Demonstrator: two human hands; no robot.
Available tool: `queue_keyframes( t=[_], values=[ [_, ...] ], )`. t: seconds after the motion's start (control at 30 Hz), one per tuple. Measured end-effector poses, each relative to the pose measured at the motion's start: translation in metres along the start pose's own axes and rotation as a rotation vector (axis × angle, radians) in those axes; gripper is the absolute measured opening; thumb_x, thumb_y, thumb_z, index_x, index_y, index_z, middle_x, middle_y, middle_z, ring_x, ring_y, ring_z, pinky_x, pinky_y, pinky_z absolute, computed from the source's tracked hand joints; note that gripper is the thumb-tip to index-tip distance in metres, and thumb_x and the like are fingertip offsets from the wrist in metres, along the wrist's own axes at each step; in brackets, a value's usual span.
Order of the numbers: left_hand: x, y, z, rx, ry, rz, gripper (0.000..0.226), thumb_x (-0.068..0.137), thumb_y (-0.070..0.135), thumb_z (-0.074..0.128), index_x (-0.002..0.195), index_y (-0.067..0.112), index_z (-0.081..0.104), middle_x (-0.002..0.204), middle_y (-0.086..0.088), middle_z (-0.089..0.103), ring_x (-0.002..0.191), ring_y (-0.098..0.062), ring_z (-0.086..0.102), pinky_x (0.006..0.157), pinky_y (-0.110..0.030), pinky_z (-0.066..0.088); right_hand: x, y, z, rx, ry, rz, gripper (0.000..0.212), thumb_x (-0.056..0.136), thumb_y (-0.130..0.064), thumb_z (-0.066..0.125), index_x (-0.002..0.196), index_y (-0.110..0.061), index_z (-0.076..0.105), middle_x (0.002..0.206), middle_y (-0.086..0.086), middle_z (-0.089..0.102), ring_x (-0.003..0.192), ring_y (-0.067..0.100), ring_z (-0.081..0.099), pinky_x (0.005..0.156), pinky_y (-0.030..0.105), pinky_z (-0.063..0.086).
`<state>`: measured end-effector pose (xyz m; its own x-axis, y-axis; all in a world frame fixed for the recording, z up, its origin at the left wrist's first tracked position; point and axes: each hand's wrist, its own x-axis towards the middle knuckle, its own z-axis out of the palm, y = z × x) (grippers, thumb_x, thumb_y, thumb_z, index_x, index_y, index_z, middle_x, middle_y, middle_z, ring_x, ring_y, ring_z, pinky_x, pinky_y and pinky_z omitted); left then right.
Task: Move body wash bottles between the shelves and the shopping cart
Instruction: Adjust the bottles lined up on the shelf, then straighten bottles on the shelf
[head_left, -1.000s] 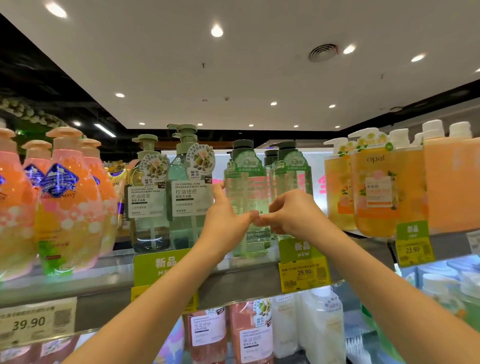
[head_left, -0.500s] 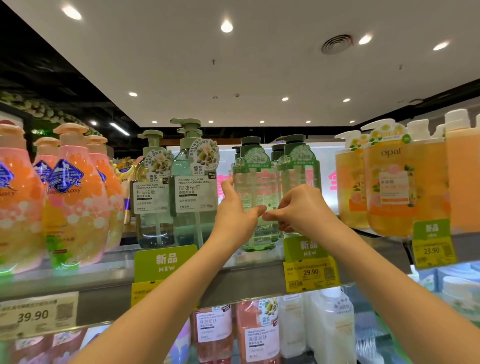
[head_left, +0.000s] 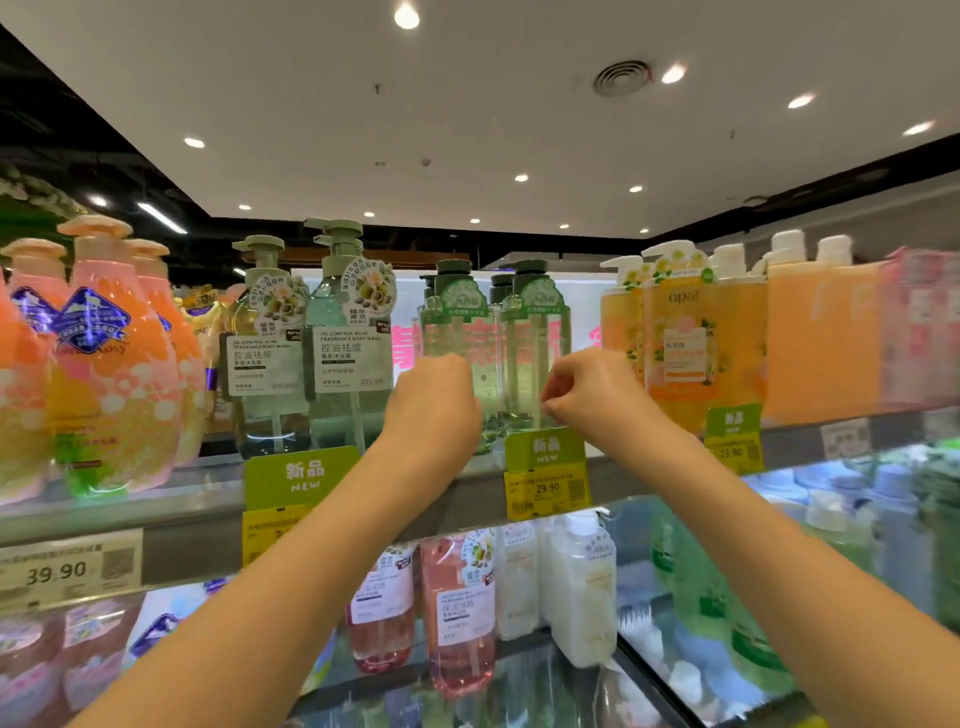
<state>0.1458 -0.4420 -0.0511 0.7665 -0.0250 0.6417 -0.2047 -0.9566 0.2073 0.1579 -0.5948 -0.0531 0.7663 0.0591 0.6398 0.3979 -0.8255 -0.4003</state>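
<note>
Your left hand (head_left: 434, 410) and right hand (head_left: 592, 395) hang curled, empty; wrap the 12 o'clock green bottle (head_left: 460, 353) low before lifting.

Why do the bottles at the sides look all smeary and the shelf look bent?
In the head view, the pink packs at the right edge and the orange bottles at the left are motion-blurred, the wide lens bows the shelf edge, ceiling spotlights flare white, and the middle green bottles stay fairly sharp.

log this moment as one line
left hand: curled, empty | right hand: curled, empty | clear green bottles: on shelf, ungripped
</note>
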Motion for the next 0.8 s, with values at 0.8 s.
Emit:
queue_keyframes(
  t=[0.8],
  values=[
    [-0.322, 0.203, 0.081, -0.378, -0.727, 0.865, 0.035, 0.087, 0.006, 0.052, 0.059, 0.004, 0.032, 0.079, -0.020, 0.056, 0.089, -0.040, 0.060, 0.063, -0.040, 0.041, -0.450, 0.039, -0.143, -0.648, 0.033, 0.999, 0.017, 0.081, 0.002, 0.048, 0.085, -0.002, 0.064, 0.093, 0.016, 0.065, 0.090, 0.034, 0.059, 0.078, 0.043, 0.051]
  ],
)
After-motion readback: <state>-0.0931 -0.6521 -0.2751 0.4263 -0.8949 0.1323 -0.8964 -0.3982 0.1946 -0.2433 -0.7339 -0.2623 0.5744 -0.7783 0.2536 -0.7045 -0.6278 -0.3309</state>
